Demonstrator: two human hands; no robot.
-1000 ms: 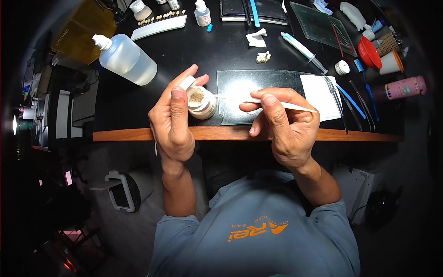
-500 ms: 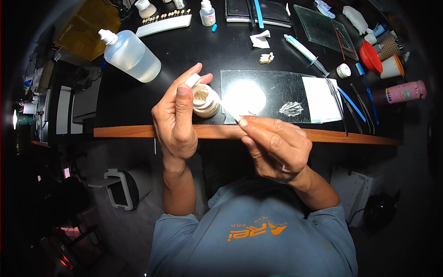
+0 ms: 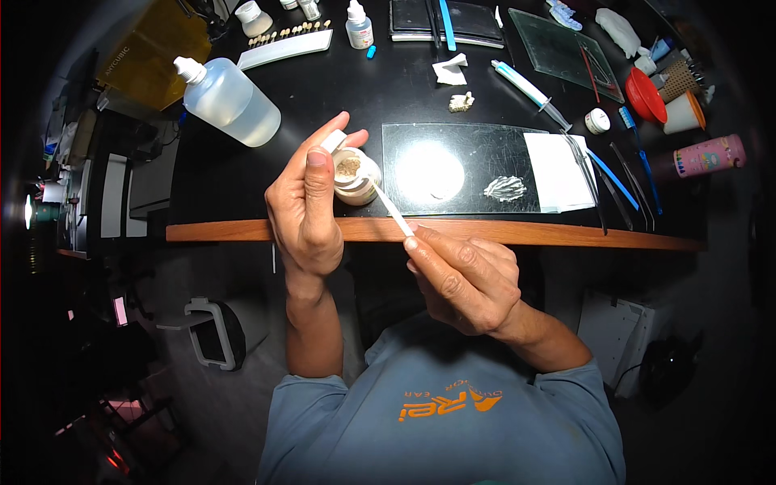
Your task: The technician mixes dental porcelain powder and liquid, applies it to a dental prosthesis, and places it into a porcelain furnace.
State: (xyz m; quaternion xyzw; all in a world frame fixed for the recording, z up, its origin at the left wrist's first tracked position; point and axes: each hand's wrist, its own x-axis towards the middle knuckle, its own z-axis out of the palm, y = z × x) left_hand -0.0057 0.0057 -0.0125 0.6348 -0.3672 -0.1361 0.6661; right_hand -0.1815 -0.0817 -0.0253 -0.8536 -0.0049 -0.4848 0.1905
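My left hand [image 3: 305,202] pinches a small white lid [image 3: 332,141] between thumb and fingers. It rests against an open jar [image 3: 356,192] of beige powder near the table's front edge; whether the fingers also grip the jar is hidden. In my right hand [image 3: 469,279] is a thin white stick [image 3: 394,212], pinched between thumb and forefinger. Its far tip reaches the jar's right side, near the rim. Just right of the jar lies a glass plate [image 3: 469,162] with a streaky whitish patch [image 3: 505,188] on it and a bright light reflection.
White paper [image 3: 558,174], tweezers [image 3: 638,186] and a blue toothbrush [image 3: 647,170] lie right. A large translucent bottle [image 3: 234,105] lies or leans at left. Farther back are a syringe [image 3: 529,93], a small tooth-coloured piece [image 3: 461,103], a dropper bottle [image 3: 360,28] and a tooth shade guide [image 3: 287,48].
My right hand has drawn down and slightly left, toward me, showing more of the stick. The left hand, lid and jar keep nearly the same place.
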